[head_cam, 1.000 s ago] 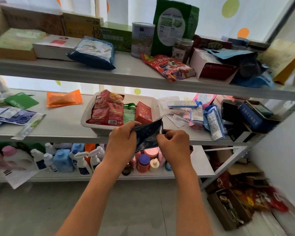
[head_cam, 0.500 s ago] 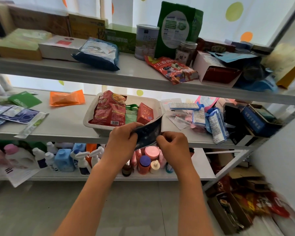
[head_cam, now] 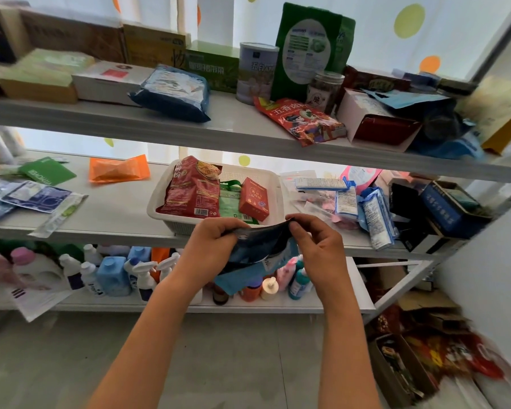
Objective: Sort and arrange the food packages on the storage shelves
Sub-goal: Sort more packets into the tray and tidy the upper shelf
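Both hands hold a dark blue foil pouch (head_cam: 258, 250) in front of the middle shelf's edge. My left hand (head_cam: 211, 249) grips its left side and my right hand (head_cam: 319, 249) pinches its top right corner. Just behind it a white basket (head_cam: 160, 206) on the middle shelf (head_cam: 115, 208) holds a large red bag (head_cam: 194, 188), a green packet (head_cam: 229, 202) and a small red box (head_cam: 253, 199). On the top shelf (head_cam: 233, 125) lie a blue bag (head_cam: 174, 91), a red snack bag (head_cam: 303, 119), a tin (head_cam: 257, 72) and a tall green bag (head_cam: 310, 48).
Flat sachets (head_cam: 36, 196) and an orange pouch (head_cam: 117, 169) lie left on the middle shelf; blue-white packets (head_cam: 375, 214) and dark boxes (head_cam: 443, 208) crowd its right end. Spray bottles (head_cam: 112, 274) fill the bottom shelf. An open carton (head_cam: 401, 370) sits on the floor at right.
The pouch has dropped from upright to hanging down, its top edge now stretched between both hands. My hands sit slightly wider apart; the camera has tilted a little.
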`<state>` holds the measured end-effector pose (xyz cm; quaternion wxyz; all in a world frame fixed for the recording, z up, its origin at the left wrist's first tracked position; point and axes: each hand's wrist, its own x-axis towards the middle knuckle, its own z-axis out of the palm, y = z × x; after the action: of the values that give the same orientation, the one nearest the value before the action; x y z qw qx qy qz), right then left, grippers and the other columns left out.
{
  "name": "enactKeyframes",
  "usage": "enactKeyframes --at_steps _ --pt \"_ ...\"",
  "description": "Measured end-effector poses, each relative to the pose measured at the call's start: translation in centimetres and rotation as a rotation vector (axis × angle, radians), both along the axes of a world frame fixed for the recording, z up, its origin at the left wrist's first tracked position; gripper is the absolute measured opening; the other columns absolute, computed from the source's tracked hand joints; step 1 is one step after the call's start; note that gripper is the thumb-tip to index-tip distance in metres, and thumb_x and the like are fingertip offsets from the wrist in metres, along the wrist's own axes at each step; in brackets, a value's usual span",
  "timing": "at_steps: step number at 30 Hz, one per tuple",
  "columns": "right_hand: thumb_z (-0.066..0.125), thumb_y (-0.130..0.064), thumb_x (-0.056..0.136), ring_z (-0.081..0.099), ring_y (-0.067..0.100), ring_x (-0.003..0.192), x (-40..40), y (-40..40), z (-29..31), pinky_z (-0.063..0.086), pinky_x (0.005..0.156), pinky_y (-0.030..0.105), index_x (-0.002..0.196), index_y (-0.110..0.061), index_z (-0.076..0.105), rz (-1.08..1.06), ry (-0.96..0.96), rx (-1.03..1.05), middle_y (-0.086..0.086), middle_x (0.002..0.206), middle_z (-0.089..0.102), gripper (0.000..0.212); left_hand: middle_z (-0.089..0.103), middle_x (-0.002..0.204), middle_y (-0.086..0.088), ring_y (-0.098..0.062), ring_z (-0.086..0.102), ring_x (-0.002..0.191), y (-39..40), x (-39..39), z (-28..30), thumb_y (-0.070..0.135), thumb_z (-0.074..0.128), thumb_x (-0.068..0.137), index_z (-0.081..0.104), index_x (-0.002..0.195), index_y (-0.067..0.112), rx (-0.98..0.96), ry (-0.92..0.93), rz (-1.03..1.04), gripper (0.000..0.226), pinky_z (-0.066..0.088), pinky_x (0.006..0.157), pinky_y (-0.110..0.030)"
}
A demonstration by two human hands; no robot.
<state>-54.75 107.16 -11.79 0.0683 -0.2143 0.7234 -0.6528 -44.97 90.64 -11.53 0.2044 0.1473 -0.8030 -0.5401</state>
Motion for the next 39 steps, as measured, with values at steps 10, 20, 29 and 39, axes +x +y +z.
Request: enactKeyframes --at_steps 10,20,29,39 --pt "0.059 -0.02 0.101 0.065 0.004 0.084 0.4 -0.6 -0.5 0.054 0.071 0.018 0.089 -0.029 0.067 -0.054 -0.005 0.031 -0.008 0.09 0.071 0.017 0.064 0.088 0.017 0.001 0.059 0.08 0.4 0.2 -0.1 0.017 0.058 0.095 0.073 0.103 0.028 -0.344 -0.06 0.131 0.02 0.045 0.072 -0.023" --pt "0.061 -0.023 0.1 0.069 0.007 0.086 1.2 -1.1 -0.2 0.054 0.067 0.017 0.089 -0.032 0.068 -0.02 0.034 0.09 -0.011 0.091 0.072 0.016 0.067 0.091 0.024 0.009 0.065 0.084 0.1 0.0 0.7 0.034 0.07 0.089 0.068 0.107 0.036 -0.13 -0.048 -0.054 0.018 0.052 0.069 -0.011" --pt "0.064 -0.02 0.097 0.069 0.003 0.086 2.2 -2.0 0.2 0.054 0.065 0.015 0.1 -0.022 0.074 0.029 0.015 0.075 -0.009 0.095 0.073 0.01 0.064 0.088 0.017 0.002 0.061 0.083 0.2 -0.6 -0.7 0.021 0.065 0.093 0.063 0.094 0.029 -0.208 0.001 0.002 0.008 0.046 0.067 -0.009" --pt "0.074 -0.02 0.09 0.071 0.007 0.07 2.8 -2.2 -0.1 0.052 0.058 0.016 0.092 -0.014 0.079 -0.029 0.06 0.041 -0.006 0.079 0.076 0.008 0.066 0.087 0.011 -0.011 0.063 0.083 1.1 -0.7 -1.8 0.025 0.06 0.095 0.064 0.095 0.027 -0.3 0.05 0.028 0.004 0.054 0.077 -0.04"
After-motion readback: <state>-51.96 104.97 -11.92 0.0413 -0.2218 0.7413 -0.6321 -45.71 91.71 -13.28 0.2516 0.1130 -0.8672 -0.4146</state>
